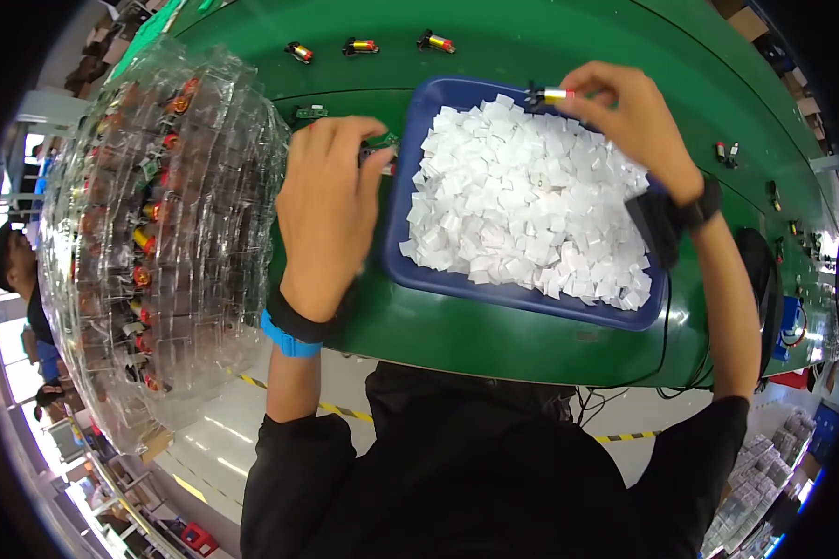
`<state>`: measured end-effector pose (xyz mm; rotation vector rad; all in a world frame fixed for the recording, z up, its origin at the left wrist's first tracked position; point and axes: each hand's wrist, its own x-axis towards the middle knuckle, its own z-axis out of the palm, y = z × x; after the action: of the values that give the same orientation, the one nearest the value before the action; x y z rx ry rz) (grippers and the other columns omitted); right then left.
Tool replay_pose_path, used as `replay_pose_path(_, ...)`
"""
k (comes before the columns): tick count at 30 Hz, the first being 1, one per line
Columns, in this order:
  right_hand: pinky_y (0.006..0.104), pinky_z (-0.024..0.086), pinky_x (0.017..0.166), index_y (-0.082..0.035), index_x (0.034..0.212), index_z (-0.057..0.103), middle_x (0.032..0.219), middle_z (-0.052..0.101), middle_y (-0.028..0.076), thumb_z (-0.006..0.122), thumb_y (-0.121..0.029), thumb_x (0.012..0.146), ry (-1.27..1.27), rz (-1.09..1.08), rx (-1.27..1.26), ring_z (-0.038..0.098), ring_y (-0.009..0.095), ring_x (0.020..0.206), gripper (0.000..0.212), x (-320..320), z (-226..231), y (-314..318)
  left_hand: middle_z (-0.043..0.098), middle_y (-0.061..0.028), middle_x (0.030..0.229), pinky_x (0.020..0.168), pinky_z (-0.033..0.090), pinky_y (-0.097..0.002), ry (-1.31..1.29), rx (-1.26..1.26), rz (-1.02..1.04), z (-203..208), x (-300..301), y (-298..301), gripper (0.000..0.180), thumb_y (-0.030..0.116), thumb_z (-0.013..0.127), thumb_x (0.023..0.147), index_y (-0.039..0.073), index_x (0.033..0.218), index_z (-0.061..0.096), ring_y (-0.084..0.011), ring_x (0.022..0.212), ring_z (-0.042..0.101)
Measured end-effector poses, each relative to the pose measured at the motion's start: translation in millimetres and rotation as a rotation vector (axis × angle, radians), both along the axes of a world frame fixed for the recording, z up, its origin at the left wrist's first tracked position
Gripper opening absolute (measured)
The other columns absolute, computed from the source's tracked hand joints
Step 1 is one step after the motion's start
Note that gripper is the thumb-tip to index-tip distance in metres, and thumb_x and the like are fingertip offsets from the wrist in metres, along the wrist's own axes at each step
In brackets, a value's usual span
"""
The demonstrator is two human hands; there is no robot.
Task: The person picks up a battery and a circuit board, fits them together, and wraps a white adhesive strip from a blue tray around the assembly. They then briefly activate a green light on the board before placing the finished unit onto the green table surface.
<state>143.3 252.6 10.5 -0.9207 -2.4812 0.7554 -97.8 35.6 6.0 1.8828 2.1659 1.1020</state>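
Note:
My right hand (634, 116) is over the far right rim of a blue tray (522, 300). It pinches a small cylindrical part (554, 96), yellow and red-white with a black end, between thumb and fingers. The tray holds a heap of small white paper-like pieces (531, 200). My left hand (326, 205) is left of the tray, its thumb and index finger curled around a small green circuit board part (382, 149) with a dark piece and a red-white end. The fingers partly hide it.
On the green table (364, 88), several similar cylindrical parts (436, 41) lie along the far side, and others (727, 154) on the right. A green circuit board (309, 112) lies beyond my left hand. Stacked clear plastic trays (158, 233) with parts stand at the left. Black cables (685, 363) run at right.

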Motion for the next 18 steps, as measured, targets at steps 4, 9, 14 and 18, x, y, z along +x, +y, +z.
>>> replay_pose_path(4, 0.0299, 0.053, 0.068, -0.002, 0.101, 0.07, 0.089, 0.072, 0.012, 0.077, -0.028, 0.084, -0.09, -0.264, -0.159, 0.069, 0.021, 0.077, 0.032, -4, -41, 64, 0.058, -0.0093, 0.099, 0.071, 0.047, -0.0377, 0.332, -0.041, 0.102, -33, -28, -24, 0.027, 0.008, 0.073, 0.082, 0.007, 0.106, 0.062, -0.0288, 0.088, 0.056)
replay_pose_path(9, 0.0284, 0.051, 0.07, -0.004, 0.106, 0.068, 0.106, 0.07, 0.008, 0.073, -0.021, 0.088, -0.041, -0.098, 0.567, 0.066, 0.021, 0.089, 0.025, 3, -44, 35, 0.058, -0.0092, 0.094, 0.071, 0.048, -0.0366, 0.311, -0.005, 0.103, -35, -34, -25, 0.026, 0.006, 0.075, 0.08, 0.008, 0.103, 0.064, -0.0266, 0.084, 0.057)
replay_pose_path(14, 0.0265, 0.05, 0.068, -0.003, 0.105, 0.068, 0.107, 0.07, 0.008, 0.074, -0.011, 0.085, 0.166, 0.141, -0.11, 0.065, 0.017, 0.085, 0.022, 1, 35, -110, 0.063, -0.0073, 0.091, 0.073, 0.05, -0.0312, -0.282, -0.226, 0.154, 5, -13, -39, 0.021, 0.005, 0.075, 0.085, 0.004, 0.102, 0.063, -0.0188, 0.081, 0.061)
replay_pose_path(18, 0.0261, 0.05, 0.064, -0.003, 0.104, 0.068, 0.103, 0.07, 0.01, 0.078, -0.003, 0.079, 0.246, 0.181, -0.115, 0.065, 0.018, 0.078, 0.027, 14, 27, -173, 0.069, -0.0081, 0.097, 0.079, 0.051, -0.0265, -1.121, -0.138, -0.17, 8, 36, -41, 0.012, 0.007, 0.069, 0.093, -0.002, 0.098, 0.063, -0.0129, 0.088, 0.065)
